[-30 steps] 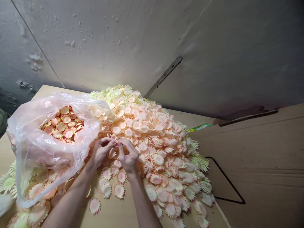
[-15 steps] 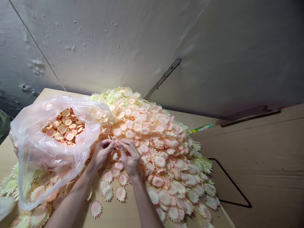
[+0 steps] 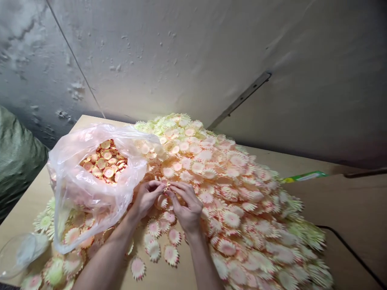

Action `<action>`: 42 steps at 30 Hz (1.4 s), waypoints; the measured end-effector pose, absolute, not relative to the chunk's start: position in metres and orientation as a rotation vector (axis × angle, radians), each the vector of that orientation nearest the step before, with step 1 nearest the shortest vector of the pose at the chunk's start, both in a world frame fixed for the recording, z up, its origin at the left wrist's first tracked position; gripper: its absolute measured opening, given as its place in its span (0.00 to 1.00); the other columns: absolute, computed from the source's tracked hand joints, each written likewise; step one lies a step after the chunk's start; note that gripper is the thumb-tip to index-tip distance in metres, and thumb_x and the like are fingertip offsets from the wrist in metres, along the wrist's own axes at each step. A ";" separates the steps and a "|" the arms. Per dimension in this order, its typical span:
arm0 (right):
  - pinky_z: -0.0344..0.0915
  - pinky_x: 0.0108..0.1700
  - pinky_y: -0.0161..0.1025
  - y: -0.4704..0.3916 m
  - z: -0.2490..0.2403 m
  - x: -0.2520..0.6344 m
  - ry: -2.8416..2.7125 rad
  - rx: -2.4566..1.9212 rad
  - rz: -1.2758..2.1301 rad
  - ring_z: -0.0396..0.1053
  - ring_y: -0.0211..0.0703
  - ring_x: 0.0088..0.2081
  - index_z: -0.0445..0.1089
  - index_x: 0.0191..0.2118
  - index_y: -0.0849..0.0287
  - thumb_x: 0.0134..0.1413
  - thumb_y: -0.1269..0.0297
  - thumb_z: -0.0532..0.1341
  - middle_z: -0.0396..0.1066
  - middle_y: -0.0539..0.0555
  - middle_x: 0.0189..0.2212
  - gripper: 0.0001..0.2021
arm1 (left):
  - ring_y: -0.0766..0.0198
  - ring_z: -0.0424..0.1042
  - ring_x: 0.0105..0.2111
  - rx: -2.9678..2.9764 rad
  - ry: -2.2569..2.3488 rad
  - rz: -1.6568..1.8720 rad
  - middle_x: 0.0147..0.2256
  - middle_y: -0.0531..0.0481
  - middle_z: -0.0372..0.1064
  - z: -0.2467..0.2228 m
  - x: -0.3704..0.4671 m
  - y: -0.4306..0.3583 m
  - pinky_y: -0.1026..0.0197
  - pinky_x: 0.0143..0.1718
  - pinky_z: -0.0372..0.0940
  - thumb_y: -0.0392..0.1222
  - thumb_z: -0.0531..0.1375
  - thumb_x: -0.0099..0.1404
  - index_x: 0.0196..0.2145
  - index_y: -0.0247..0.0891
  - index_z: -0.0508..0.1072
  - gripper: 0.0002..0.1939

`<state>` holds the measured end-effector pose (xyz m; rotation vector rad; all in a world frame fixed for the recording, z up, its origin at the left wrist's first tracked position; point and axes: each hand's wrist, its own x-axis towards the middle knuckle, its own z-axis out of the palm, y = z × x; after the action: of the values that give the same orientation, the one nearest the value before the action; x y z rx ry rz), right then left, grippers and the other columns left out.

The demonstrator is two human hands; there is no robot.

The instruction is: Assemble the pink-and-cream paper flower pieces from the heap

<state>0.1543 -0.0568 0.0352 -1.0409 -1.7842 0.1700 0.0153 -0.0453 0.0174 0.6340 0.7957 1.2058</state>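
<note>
At the front edge of a big heap of artificial flower heads (image 3: 208, 177), both hands meet fingertip to fingertip. My left hand (image 3: 148, 197) pinches a small pale yellow flower piece (image 3: 167, 185) from one side. Pinching it from the other side is my right hand (image 3: 188, 206); the fingers hide most of the piece. A translucent pinkish plastic bag (image 3: 102, 201) stands open by my left forearm, holding small red-edged flower pieces (image 3: 106, 161). Several pink-centred flower heads (image 3: 171, 255) lie loose between my forearms.
Everything rests on a light wooden table (image 3: 166, 278) against a grey wall (image 3: 157, 60). A clear round container (image 3: 21, 253) is at the lower left, near a green sack (image 3: 15, 157). On the right lie a green-and-yellow packet (image 3: 305, 176) and a bent black rod (image 3: 350, 249).
The view has swung left, so everything appears farther right and more of the green sack and clear container shows. Both hands keep pinching the small flower piece in the same spot.
</note>
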 end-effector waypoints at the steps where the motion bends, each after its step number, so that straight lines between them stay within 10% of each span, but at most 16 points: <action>1: 0.73 0.43 0.45 -0.057 0.037 0.154 -1.762 -1.059 0.140 0.72 0.45 0.40 0.78 0.42 0.52 0.58 0.71 0.65 0.77 0.54 0.36 0.08 | 0.67 0.67 0.28 0.641 0.805 1.197 0.26 0.50 0.72 0.017 0.015 -0.045 0.64 0.34 0.61 0.56 0.73 0.49 0.28 0.32 0.78 0.21; 42: 0.72 0.43 0.42 -0.060 0.040 0.145 -1.728 -1.149 0.218 0.72 0.43 0.39 0.75 0.41 0.58 0.60 0.75 0.62 0.76 0.55 0.34 0.07 | 0.70 0.61 0.25 0.730 0.916 1.221 0.23 0.53 0.65 0.013 0.014 -0.042 0.66 0.28 0.58 0.58 0.70 0.52 0.26 0.33 0.75 0.22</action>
<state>0.1452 -0.0603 0.0396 -1.1489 -1.7283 0.2180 0.0141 -0.0422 0.0127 0.7296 0.9164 1.2207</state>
